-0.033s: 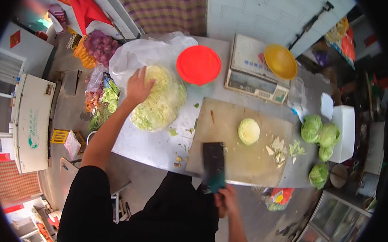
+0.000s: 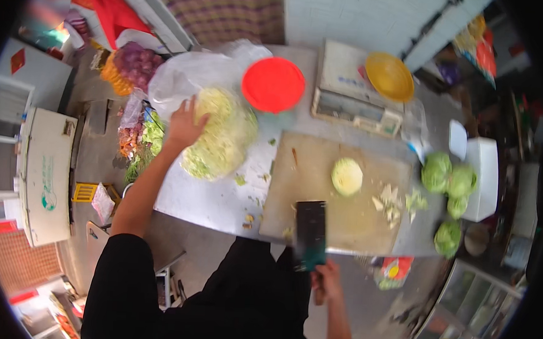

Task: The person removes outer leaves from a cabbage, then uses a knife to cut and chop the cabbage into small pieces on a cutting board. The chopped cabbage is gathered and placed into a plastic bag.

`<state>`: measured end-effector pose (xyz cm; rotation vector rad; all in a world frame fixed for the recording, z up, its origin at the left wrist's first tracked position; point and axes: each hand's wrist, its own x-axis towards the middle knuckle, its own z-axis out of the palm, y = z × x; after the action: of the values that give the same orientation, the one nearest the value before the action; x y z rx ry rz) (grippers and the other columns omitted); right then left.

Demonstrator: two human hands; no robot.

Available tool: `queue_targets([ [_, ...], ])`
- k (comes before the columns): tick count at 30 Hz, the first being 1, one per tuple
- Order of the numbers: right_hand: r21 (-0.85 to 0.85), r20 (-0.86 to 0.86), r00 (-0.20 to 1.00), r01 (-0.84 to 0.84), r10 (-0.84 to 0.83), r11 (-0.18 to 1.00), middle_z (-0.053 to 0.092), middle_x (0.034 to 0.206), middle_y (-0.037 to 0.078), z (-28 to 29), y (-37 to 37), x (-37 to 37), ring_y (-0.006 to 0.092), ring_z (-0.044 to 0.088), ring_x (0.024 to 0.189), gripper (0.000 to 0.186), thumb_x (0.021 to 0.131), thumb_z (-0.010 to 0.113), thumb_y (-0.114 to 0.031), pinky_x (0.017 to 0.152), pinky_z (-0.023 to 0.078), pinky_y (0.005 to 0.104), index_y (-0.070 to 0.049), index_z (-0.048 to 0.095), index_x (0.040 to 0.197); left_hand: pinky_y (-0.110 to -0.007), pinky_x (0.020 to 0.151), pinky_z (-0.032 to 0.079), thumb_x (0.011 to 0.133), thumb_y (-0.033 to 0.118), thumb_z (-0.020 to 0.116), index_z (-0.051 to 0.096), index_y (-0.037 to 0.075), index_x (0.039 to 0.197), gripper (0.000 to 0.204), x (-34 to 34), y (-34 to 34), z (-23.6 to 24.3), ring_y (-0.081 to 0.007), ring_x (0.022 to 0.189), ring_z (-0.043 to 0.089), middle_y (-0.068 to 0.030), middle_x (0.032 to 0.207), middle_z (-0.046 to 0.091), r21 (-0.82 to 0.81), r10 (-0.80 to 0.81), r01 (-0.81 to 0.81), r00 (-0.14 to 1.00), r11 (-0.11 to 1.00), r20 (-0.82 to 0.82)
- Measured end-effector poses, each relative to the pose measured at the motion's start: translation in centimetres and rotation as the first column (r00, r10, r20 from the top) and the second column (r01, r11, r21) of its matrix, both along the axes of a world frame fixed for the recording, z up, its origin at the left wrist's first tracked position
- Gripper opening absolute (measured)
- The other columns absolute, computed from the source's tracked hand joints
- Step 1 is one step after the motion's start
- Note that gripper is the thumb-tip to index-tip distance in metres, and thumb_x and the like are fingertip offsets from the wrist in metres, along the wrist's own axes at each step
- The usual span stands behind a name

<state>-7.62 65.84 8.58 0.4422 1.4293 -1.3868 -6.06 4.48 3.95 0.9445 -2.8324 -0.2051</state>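
My left hand [image 2: 186, 126] rests with fingers spread on the left side of a big clear plastic bag full of shredded cabbage [image 2: 221, 139]. In my right hand [image 2: 327, 279], the fingers are wrapped round the handle of a dark cleaver [image 2: 310, 233]. Its broad blade points away from me, over the near edge of a cutting board [image 2: 305, 171]. A cut half of cabbage [image 2: 347, 176] sits on the board beyond the blade, apart from it. To its right lie several pale core pieces [image 2: 390, 201] and leaf scraps [image 2: 415, 201].
Behind the bag stand a red bowl [image 2: 273, 84] and a white scale [image 2: 350, 81] carrying a yellow bowl [image 2: 390, 77]. Several whole cabbages [image 2: 436, 172] sit at the table's right, beside a white foam box [image 2: 481, 180]. Cabbage scraps litter the metal tabletop [image 2: 190, 199].
The cleaver and my right hand have shifted slightly to the right. My left hand stays on the bag. The whole view has moved a little.
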Motion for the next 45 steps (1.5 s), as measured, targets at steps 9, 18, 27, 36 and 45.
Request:
queue_targets([
  [9,0.108,-0.303,0.93,0.251,-0.208,0.962,0.054,0.062,0.002,-10.9,10.7,-1.7,0.0123,0.048,0.04,0.024,0.102,0.069,-0.022,0.036,0.039,0.0292,-0.008,0.057,0.086,-0.05,0.124,0.026,0.087,0.026,0.076,0.036,-0.001,0.157,0.085,6.2,25.2,-0.7,-0.047,0.153,0.026,-0.0291,0.165,0.028,0.375,-0.251,0.31,0.948,0.874,-0.197],
  [18,0.113,-0.379,0.925,0.084,-0.035,0.99,0.052,0.059,0.0,-12.0,-2.0,0.7,0.0097,0.048,0.044,0.022,0.104,0.064,-0.015,0.04,0.038,0.0279,-0.005,0.056,0.085,-0.062,0.124,0.016,0.097,0.043,0.061,0.029,-0.007,0.158,0.085,0.3,42.3,-9.9,-0.0516,0.155,0.017,-0.0324,0.166,0.019,0.387,-0.132,0.216,0.964,0.896,-0.232],
  [27,-0.079,-0.465,0.876,-0.183,0.126,0.98,0.052,0.056,0.0,-7.8,-11.6,1.7,0.0088,0.047,0.04,0.018,0.103,0.063,-0.015,0.037,0.034,0.027,-0.003,0.062,0.089,-0.059,0.123,0.025,0.097,0.018,0.061,0.039,-0.011,0.151,0.065,0.7,34.8,-5.3,-0.0546,0.149,0.03,-0.0338,0.16,0.033,0.299,-0.004,0.227,0.802,0.927,-0.597],
  [36,-0.315,-0.422,0.896,-0.285,0.135,0.905,0.048,0.051,0.003,-1.0,-36.1,-3.4,0.0157,0.046,0.036,0.029,0.095,0.067,-0.022,0.035,0.036,0.0364,-0.006,0.052,0.075,-0.057,0.098,0.045,0.094,0.011,0.053,0.061,-0.007,0.127,0.038,-3.1,5.2,2.8,-0.0455,0.118,0.058,-0.0274,0.127,0.063,-0.011,0.051,-0.066,0.853,0.998,-0.519],
  [45,0.172,-0.794,0.585,-0.047,0.167,0.984,0.056,0.062,0.006,-4.2,-6.7,-2.6,0.0106,0.049,0.058,0.021,0.095,0.068,-0.018,0.053,0.041,0.0329,0.002,0.062,0.09,-0.058,0.119,0.03,0.09,0.013,0.064,0.053,0.0,0.14,0.053,-3.0,16.3,-2.0,-0.0462,0.137,0.046,-0.0258,0.144,0.054,-0.057,-0.128,0.115,0.828,0.992,-0.546],
])
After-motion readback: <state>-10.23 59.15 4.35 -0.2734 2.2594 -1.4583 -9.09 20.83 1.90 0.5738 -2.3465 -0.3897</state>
